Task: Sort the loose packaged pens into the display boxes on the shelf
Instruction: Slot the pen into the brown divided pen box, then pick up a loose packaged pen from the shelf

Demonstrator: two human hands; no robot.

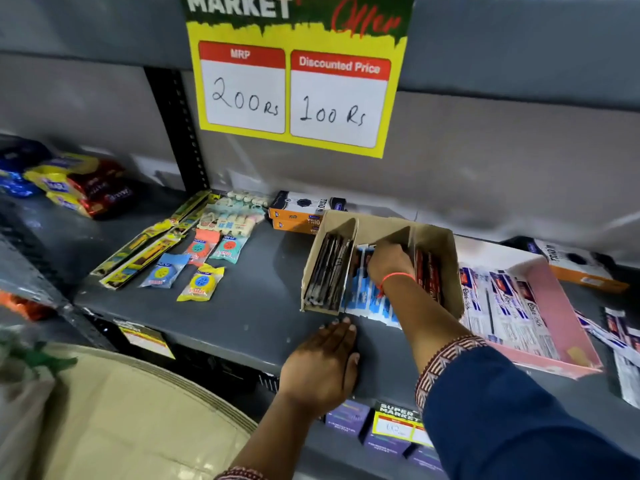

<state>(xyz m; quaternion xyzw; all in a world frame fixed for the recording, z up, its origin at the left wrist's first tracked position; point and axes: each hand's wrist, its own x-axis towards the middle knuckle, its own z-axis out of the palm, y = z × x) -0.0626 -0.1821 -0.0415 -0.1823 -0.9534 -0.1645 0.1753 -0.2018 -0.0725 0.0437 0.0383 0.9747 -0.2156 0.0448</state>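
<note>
A brown cardboard display box (433, 233) with three slots stands on the grey shelf (256, 306). Its left slot holds black packaged pens (327, 271), the middle slot blue packaged pens (367, 299), the right slot red packaged pens (429, 275). My right hand (389, 263) reaches into the middle slot, fingers curled down on the blue packs. My left hand (322, 362) lies flat on the shelf's front edge, holding nothing. To the right a pink display box (554, 296) holds white and blue packaged pens (498, 299).
Loose pen packs (620, 341) lie at the far right. Orange and black pen cartons (301, 211) stand behind the brown box. Small toy and eraser packets (201, 258) are spread on the shelf's left. A yellow price sign (294, 95) hangs above. Snack bags (69, 185) sit far left.
</note>
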